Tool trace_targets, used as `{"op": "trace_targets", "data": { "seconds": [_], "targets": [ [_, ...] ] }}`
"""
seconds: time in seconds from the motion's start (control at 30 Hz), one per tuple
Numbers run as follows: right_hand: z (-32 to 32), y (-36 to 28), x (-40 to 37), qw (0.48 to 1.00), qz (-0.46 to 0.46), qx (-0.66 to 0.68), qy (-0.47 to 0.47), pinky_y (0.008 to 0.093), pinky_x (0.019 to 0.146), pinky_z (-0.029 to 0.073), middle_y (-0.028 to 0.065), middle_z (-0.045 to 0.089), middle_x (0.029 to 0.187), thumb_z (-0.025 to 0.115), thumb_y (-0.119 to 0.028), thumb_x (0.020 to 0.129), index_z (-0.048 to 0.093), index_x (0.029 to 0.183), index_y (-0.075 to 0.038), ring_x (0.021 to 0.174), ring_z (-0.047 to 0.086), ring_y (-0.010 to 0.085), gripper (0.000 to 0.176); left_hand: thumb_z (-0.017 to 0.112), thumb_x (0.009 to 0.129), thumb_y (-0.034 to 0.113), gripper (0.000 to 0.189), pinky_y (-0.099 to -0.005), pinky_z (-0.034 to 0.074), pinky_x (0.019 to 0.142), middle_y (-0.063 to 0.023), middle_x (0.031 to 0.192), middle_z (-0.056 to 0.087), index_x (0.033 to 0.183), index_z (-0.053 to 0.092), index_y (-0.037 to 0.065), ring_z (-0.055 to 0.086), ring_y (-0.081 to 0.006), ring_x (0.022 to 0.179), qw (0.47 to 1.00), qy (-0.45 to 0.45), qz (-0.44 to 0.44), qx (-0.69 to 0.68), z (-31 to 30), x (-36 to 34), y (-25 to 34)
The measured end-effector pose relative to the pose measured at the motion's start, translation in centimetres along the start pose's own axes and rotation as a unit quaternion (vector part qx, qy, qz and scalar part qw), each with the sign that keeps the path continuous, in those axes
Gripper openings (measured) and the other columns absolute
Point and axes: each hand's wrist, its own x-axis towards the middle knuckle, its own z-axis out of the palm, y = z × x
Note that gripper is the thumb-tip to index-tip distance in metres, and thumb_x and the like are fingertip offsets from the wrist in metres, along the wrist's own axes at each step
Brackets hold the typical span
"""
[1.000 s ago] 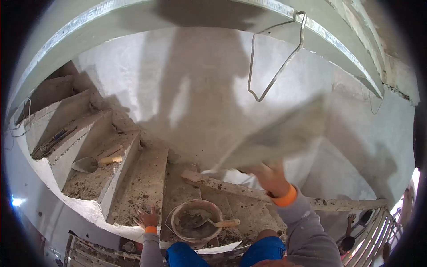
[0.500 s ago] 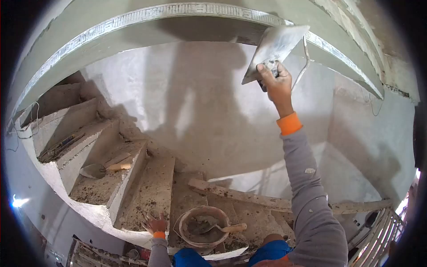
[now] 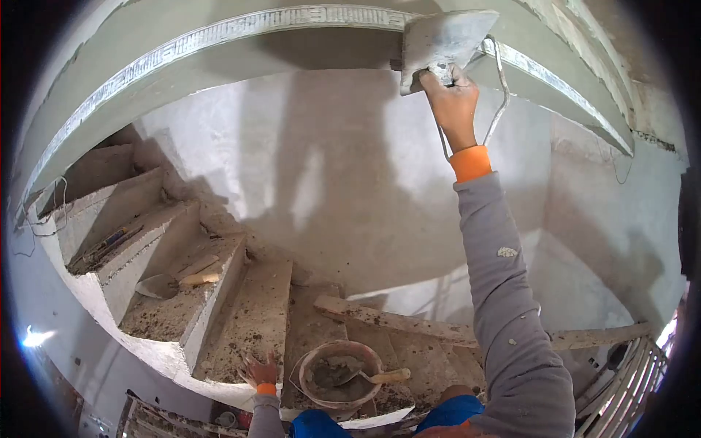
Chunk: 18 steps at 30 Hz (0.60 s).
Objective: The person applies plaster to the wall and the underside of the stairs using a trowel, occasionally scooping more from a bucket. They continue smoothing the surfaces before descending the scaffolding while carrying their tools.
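My right hand (image 3: pixel 451 102) is raised and wrapped round the handle of a plastering trowel (image 3: pixel 456 36). The trowel's wide metal blade overlaps the pale patterned edge strip (image 3: pixel 292 16) of the curved plastered beam above me. Low in view, my left hand (image 3: pixel 258 370) rests on a dusty concrete step (image 3: pixel 244 328), fingers spread and holding nothing. To its right stands a bucket (image 3: pixel 303 390) of grey mortar (image 3: pixel 332 370), with a wooden-handled trowel (image 3: pixel 387 376) lying in it.
Another trowel (image 3: pixel 175 283) lies on a higher step at the left. A wooden plank (image 3: pixel 394 321) crosses the steps beyond the bucket. A smooth plastered wall (image 3: pixel 343 182) rises behind, and a slatted railing (image 3: pixel 621 387) stands at lower right. A bent wire (image 3: pixel 501 87) hangs near my right hand.
My right hand has moved up with the plastering trowel, and the blade has turned, now covering part of the beam's edge strip. My left hand stays on the step.
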Motion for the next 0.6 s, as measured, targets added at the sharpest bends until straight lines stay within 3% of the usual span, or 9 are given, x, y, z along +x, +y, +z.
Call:
{"op": "trace_targets", "data": {
  "seconds": [0.03, 0.1, 0.2, 0.3, 0.4, 0.47, 0.53, 0.6],
  "targets": [
    [0.7, 0.0, -0.1, 1.000, -0.021, 0.017, -0.010, 0.0276, 0.058, 0.045, 0.0060, 0.062, 0.067, 0.067, -0.015, 0.072, 0.062, 0.074, 0.001, 0.061, 0.054, 0.0101, 0.017, 0.019, 0.083, 0.076, 0.095, -0.0454, 0.004, 0.115, -0.0134, 0.149, 0.027, 0.145, 0.021, 0.004, 0.029, -0.0281, 0.136, 0.999, -0.032, -0.010, -0.008, -0.4, -0.1, 0.2],
    [2.7, -0.2, -0.8, 0.997, -0.058, 0.046, -0.028, 0.0271, 0.058, 0.045, 0.0058, 0.062, 0.068, 0.067, -0.015, 0.073, 0.062, 0.075, 0.001, 0.063, 0.056, 0.0103, 0.017, 0.019, 0.083, 0.076, 0.095, -0.0459, 0.005, 0.115, -0.0148, 0.148, 0.027, 0.145, 0.023, 0.003, 0.026, -0.0283, 0.137, 1.000, -0.010, -0.003, -0.018, 0.9, 0.7, -0.3],
    [6.3, -0.6, -2.0, 0.992, -0.106, -0.060, -0.030, 0.0231, 0.060, 0.044, 0.0005, 0.063, 0.077, 0.068, -0.010, 0.074, 0.065, 0.084, -0.001, 0.066, 0.051, 0.0054, 0.014, 0.022, 0.083, 0.075, 0.095, -0.0466, 0.007, 0.114, -0.0163, 0.148, 0.027, 0.144, 0.024, 0.002, 0.022, -0.0284, 0.138, 1.000, 0.025, 0.007, -0.017, 1.6, 0.8, -0.7],
    [7.1, -1.8, -3.3, 0.987, -0.084, -0.069, -0.116, 0.0234, 0.061, 0.045, -0.0004, 0.063, 0.080, 0.068, -0.008, 0.075, 0.065, 0.086, -0.001, 0.069, 0.053, 0.0063, 0.014, 0.025, 0.084, 0.075, 0.094, -0.0469, 0.008, 0.114, -0.0165, 0.148, 0.026, 0.143, 0.026, 0.002, 0.020, -0.0283, 0.139, 0.999, 0.040, 0.007, -0.017, 0.8, 0.1, -0.1],
    [4.8, 0.0, -3.3, 0.996, -0.007, 0.070, -0.057, 0.0263, 0.058, 0.045, 0.0026, 0.062, 0.072, 0.070, -0.009, 0.075, 0.062, 0.080, -0.003, 0.064, 0.054, 0.0079, 0.012, 0.027, 0.084, 0.074, 0.093, -0.0462, 0.007, 0.114, -0.0161, 0.149, 0.025, 0.143, 0.027, 0.001, 0.018, -0.0281, 0.140, 0.998, 0.055, 0.007, -0.018, 1.1, 0.4, -0.5],
    [2.5, 1.4, -2.4, 0.989, -0.045, 0.143, -0.007, 0.0246, 0.054, 0.043, -0.0005, 0.059, 0.070, 0.067, -0.007, 0.076, 0.060, 0.076, -0.002, 0.062, 0.052, 0.0063, 0.008, 0.028, 0.084, 0.073, 0.093, -0.0458, 0.006, 0.114, -0.0159, 0.149, 0.024, 0.143, 0.027, 0.001, 0.017, -0.0282, 0.140, 0.998, 0.052, 0.008, -0.027, 0.7, 0.0, -0.2],
    [1.2, 1.9, -1.6, 0.978, 0.063, 0.196, 0.034, 0.0220, 0.050, 0.040, -0.0014, 0.058, 0.067, 0.064, -0.003, 0.076, 0.061, 0.075, -0.002, 0.057, 0.049, 0.0045, 0.004, 0.028, 0.084, 0.073, 0.093, -0.0459, 0.006, 0.114, -0.0157, 0.150, 0.024, 0.143, 0.026, 0.001, 0.017, -0.0284, 0.140, 0.999, 0.032, 0.008, -0.043, -0.7, -0.9, 0.3],
    [1.1, 2.4, -0.9, 0.979, 0.070, 0.187, 0.029, 0.0213, 0.045, 0.038, -0.0003, 0.057, 0.064, 0.063, -0.002, 0.076, 0.061, 0.075, -0.003, 0.050, 0.047, 0.0047, 0.003, 0.027, 0.084, 0.073, 0.093, -0.0461, 0.006, 0.114, -0.0154, 0.150, 0.024, 0.143, 0.026, 0.001, 0.018, -0.0288, 0.140, 0.998, 0.051, 0.009, -0.034, 1.4, 0.4, -0.4]
  ]
}}
